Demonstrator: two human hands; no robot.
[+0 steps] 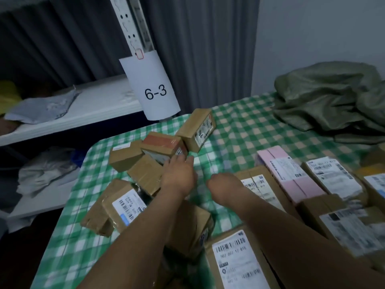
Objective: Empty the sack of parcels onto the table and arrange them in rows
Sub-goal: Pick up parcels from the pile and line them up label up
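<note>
A loose heap of brown cardboard parcels [143, 174] lies on the left of the green checked table [239, 130]. My left hand [179, 174] reaches into the heap, its straight fingers touching a parcel with red tape [162, 142]. My right hand [223, 184] hovers over the cloth just right of it, beside a labelled brown parcel [260, 188]; its fingers curl under, out of sight. Several parcels lie side by side on the right, among them a pink one [289, 176]. The olive sack [329, 97] lies crumpled and flat at the table's back right.
A white shelf rack [83, 109] with a paper tag reading 6-3 [155, 92] stands close to the table's left back corner. Grey mailer bags [41, 107] lie on its shelves. A grey curtain and a wall close off the back.
</note>
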